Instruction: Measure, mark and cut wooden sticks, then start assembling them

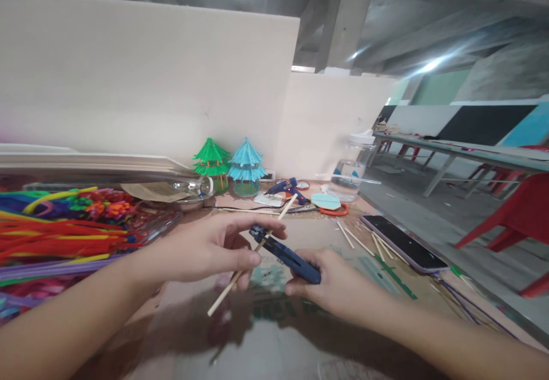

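Observation:
My left hand [210,245] is closed around a thin wooden stick [223,303], which slants up and away over the work surface. In my right hand [332,280] is a pair of dark blue pliers [291,258]. Their dark head meets the stick near my left fingertips; whether the jaws are closed on it I cannot tell. Below both hands lies a sheet of brown cardboard [184,328] with green print, partly in shadow. Several short wooden sticks [384,246] lie to the right of my right hand.
Colourful pipe cleaners [64,237] pile up at left. Behind my hands stand a green hut model [211,165], a blue one [246,168], a glue gun [285,188], orange-handled scissors [338,210] and a water jug [349,168]. A phone [405,242] lies by the right table edge.

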